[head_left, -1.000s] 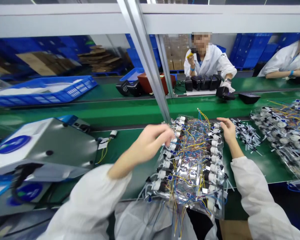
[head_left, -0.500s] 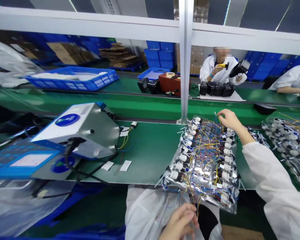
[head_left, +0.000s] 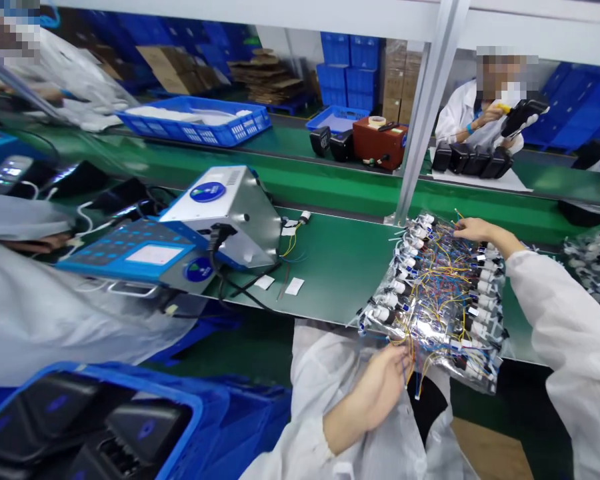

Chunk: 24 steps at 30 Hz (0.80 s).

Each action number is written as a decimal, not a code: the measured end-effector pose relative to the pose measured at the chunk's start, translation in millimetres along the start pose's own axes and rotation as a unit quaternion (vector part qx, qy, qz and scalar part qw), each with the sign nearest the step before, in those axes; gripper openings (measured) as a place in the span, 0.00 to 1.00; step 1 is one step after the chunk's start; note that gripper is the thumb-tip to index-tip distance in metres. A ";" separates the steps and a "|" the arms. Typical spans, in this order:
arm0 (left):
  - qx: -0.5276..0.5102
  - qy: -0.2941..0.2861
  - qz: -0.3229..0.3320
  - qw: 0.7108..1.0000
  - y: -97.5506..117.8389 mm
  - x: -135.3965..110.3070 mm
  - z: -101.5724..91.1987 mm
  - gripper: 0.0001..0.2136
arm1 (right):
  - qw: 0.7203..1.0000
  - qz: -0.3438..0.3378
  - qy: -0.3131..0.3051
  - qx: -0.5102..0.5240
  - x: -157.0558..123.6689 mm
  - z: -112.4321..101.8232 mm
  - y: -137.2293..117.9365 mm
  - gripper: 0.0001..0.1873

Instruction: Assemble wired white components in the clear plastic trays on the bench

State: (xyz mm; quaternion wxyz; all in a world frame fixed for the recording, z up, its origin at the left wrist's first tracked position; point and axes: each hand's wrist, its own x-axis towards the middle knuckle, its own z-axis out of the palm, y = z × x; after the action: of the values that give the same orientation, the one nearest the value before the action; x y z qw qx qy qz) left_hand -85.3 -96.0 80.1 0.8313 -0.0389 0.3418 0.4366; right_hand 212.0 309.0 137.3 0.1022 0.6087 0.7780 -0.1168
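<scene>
Bag: on the bench, near end past its edge
Left hand: at the near wires, fingers curled; cannot tell if gripping
Right hand: at the far end, fingers bent; grip unclear
Slips: 2, left of the bag

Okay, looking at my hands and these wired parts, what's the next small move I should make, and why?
I'd probably lift the dangling wires back over the near end of the wired parts with your left hand: its fingers are right beside them, and they hang past the near edge of the green table, where they might snag.
</scene>
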 end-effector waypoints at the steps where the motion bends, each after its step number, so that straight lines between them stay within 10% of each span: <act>1: -0.014 -0.020 -0.014 1.000 2.7 2.5 6.4 0.12 | 1.000 0.000 0.002 -0.004 -0.2 0.0 -1.8 0.25; 8: 0.006 -0.067 -0.072 0.995 21.3 15.2 28.3 0.13 | 0.999 -0.003 0.026 -0.023 -3.1 -2.9 -5.2 0.22; 13: 0.163 -0.060 -0.057 0.983 22.5 -2.5 -0.9 0.12 | 0.999 0.005 0.053 -0.009 -3.0 10.2 -0.1 0.22; 17: 0.421 -0.035 -0.018 0.906 47.4 -41.7 -35.4 0.16 | 0.998 0.014 0.063 -0.008 -5.4 20.8 -3.4 0.23; 22: 0.582 0.184 0.405 0.680 99.4 -57.7 -41.7 0.16 | 0.999 0.034 0.033 0.027 -7.6 10.9 -9.1 0.24; 24: 0.598 0.150 0.393 0.682 112.7 -45.2 -40.9 0.24 | 0.998 0.029 0.024 0.059 -12.2 -0.1 -7.6 0.23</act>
State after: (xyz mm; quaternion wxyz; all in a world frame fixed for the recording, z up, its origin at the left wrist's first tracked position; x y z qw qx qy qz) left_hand -209.4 -73.0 102.4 0.3676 0.5393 0.6347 0.4138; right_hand 207.4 296.0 141.5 0.0507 0.6388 0.7540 -0.1445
